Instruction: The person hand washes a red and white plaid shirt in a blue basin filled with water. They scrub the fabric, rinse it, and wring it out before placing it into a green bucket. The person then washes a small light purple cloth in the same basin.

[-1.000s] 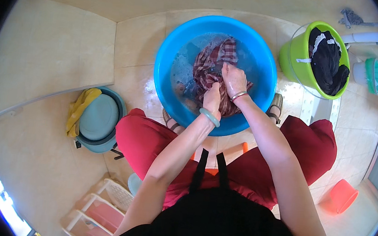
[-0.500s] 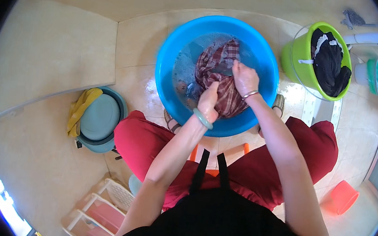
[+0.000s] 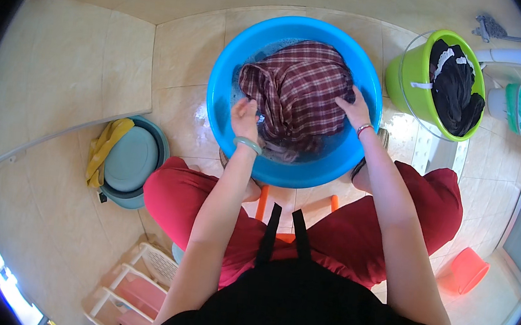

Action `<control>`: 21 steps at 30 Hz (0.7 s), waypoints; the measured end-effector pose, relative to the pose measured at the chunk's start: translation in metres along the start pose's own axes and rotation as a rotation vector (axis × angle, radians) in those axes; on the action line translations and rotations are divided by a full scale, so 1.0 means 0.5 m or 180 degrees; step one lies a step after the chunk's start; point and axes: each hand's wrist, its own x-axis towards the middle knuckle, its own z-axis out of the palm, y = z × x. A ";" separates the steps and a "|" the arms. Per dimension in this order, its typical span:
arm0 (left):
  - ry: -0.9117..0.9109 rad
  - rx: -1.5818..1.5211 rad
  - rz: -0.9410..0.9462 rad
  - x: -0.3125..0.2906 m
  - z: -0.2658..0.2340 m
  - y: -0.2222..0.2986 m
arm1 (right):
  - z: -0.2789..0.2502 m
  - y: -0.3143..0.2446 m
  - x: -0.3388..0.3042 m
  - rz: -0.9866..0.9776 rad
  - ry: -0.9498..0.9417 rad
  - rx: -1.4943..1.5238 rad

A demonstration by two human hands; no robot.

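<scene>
A pale tiled floor (image 3: 177,111) is stretching around the person, whose maroon trousers (image 3: 425,210) are spreading wide on either side, with the orange legs of a stool (image 3: 262,201) showing between the knees. In front of them a round blue plastic washbasin (image 3: 290,177) is sitting on the floor, holding water, and a maroon-and-white plaid garment (image 3: 309,82) is lying bunched inside it, filling most of the basin and rising in a broad mound. To the basin's right a lime-green bucket (image 3: 411,67) is standing, with black clothes (image 3: 453,87) heaping up inside it. On the left a stack of teal basins (image 3: 132,159) is resting near the wall, a mustard-yellow cloth (image 3: 108,151) draping over its side. A white rack (image 3: 158,264) is standing at the lower left, and a small coral pail (image 3: 471,270) is lying at the lower right. The left hand (image 3: 245,118) is curling its fingers beside the garment's left edge; whether it is gripping any fabric, I cannot tell. The right hand (image 3: 357,109) is touching the garment's right edge, its thumb and forefinger standing apart. A pale green bangle (image 3: 248,142) is circling the left wrist, and a slim bracelet (image 3: 364,128) is circling the right.
</scene>
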 end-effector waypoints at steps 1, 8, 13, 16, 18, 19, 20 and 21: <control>-0.0392 0.0016 -0.0103 -0.007 0.005 -0.010 | 0.016 0.040 -0.002 0.0124 0.0045 0.0026; -0.1464 0.0619 -0.0615 -0.037 0.056 -0.043 | 0.093 0.124 -0.030 0.1689 -0.0019 0.1056; -0.1472 0.0650 -0.0102 -0.006 0.067 -0.094 | 0.096 0.018 -0.073 0.0341 0.0181 0.1408; -0.1738 0.1071 0.0422 -0.009 0.074 -0.072 | 0.034 -0.138 -0.135 -0.0226 -0.0352 0.2419; -0.1622 0.1165 0.0637 0.039 0.055 -0.153 | -0.004 -0.212 -0.154 -0.0302 -0.0846 0.2817; -0.1720 0.1213 0.0577 0.030 0.066 -0.143 | -0.029 -0.231 -0.154 -0.0293 -0.0991 0.2932; -0.1795 0.1271 0.0526 0.020 0.072 -0.126 | -0.047 -0.257 -0.157 -0.0264 -0.0962 0.3147; -0.1645 0.1030 0.0560 0.003 0.077 -0.093 | -0.057 -0.263 -0.151 -0.0382 -0.0771 0.3310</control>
